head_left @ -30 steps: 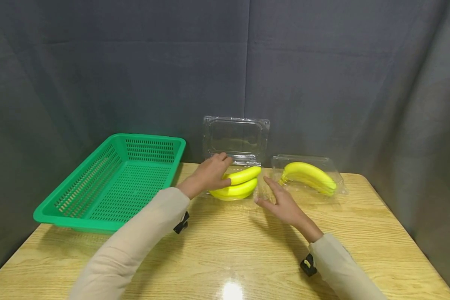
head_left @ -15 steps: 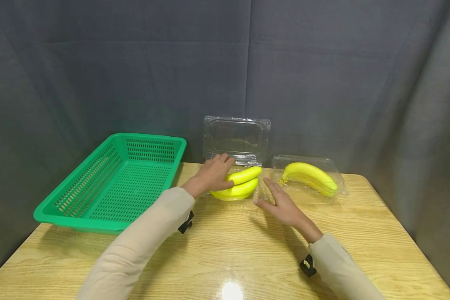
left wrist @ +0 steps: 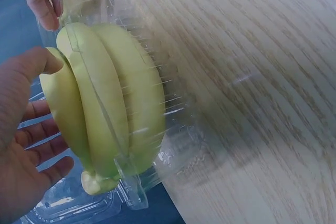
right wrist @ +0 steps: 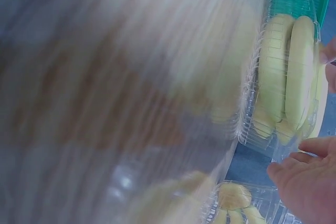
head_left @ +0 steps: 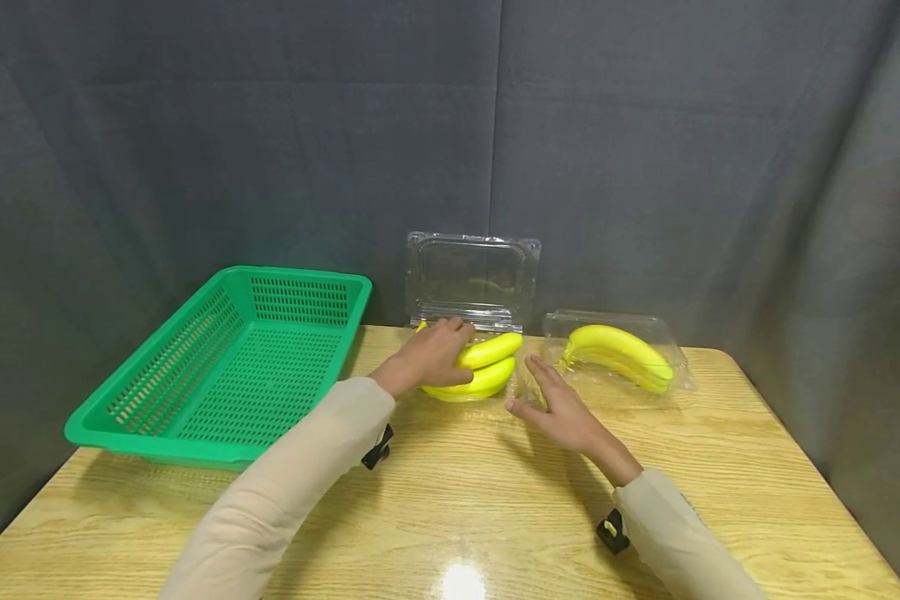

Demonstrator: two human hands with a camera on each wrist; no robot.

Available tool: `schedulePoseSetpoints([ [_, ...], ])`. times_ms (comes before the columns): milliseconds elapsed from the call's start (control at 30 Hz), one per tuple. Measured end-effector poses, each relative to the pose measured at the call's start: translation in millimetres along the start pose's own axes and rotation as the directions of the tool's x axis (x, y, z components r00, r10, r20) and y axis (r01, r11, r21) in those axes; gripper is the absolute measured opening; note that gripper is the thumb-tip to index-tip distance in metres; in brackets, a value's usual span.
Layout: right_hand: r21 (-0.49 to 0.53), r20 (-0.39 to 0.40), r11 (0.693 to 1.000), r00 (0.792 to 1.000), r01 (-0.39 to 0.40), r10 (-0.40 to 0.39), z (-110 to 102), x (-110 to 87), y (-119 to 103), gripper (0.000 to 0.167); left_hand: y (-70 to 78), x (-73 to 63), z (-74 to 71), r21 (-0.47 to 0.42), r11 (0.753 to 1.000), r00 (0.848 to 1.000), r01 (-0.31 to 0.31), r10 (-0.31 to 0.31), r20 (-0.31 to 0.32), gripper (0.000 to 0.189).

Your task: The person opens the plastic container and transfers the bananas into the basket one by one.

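A bunch of yellow bananas (head_left: 487, 367) lies in a clear plastic clamshell box (left wrist: 173, 124), its lid (head_left: 472, 271) raised against the curtain. My left hand (head_left: 435, 354) rests over the stem end of the bunch. In the left wrist view its thumb (left wrist: 44, 61) touches the outermost banana, while the other fingers reach partly behind it. My right hand (head_left: 566, 408) is beside the box's right end, fingers extended, thumb apart, holding nothing. The right wrist view has its fingertips (right wrist: 304, 153) close to the box corner.
On the right stands a second clear box (head_left: 678, 354) with another banana bunch (head_left: 618, 350) in it. A green slotted basket (head_left: 356, 308) sits at the left of the wooden table (head_left: 450, 500). A dark curtain (head_left: 307, 167) hangs behind.
My left hand has shifted slightly right and nearer over the bunch, so the stem end now shows behind it. The bananas and my right hand stay almost where they were.
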State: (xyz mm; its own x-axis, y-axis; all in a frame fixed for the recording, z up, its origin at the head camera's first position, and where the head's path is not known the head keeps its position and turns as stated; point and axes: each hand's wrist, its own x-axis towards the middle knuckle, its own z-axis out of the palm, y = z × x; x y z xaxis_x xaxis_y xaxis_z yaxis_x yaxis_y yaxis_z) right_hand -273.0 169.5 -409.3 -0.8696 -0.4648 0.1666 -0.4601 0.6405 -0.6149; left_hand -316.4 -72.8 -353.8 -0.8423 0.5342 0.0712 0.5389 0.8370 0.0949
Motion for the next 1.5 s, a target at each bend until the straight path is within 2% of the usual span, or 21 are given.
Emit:
schedulePoseSetpoints([
  [333, -0.026, 0.002, 1.000, 1.000, -0.017, 0.017, -0.1, 1.1, -0.8, 0.084, 2.5, 2.1, 2.1, 0.020, 0.999, 0.999, -0.036, 0.035, 0.011, 0.050],
  [833, -0.038, -0.015, 0.999, 1.000, -0.006, 0.006, 1.7, 0.9, -1.2, 0.084, 3.4, 2.8, 5.5, 0.021, 0.999, 0.999, -0.042, 0.042, -0.003, 0.039],
  [1167, -0.062, -0.028, 0.998, 1.000, -0.001, -0.001, 2.5, 1.1, -0.4, 0.080, 4.5, 4.1, 5.6, 0.007, 0.999, 0.999, -0.048, 0.048, -0.004, 0.040],
  [1500, -0.076, -0.015, 0.997, 1.000, -0.028, 0.027, 1.2, 1.3, -3.2, 0.079, 6.7, 3.4, 4.5, -0.018, 0.999, 0.999, -0.052, 0.052, 0.001, 0.036],
])
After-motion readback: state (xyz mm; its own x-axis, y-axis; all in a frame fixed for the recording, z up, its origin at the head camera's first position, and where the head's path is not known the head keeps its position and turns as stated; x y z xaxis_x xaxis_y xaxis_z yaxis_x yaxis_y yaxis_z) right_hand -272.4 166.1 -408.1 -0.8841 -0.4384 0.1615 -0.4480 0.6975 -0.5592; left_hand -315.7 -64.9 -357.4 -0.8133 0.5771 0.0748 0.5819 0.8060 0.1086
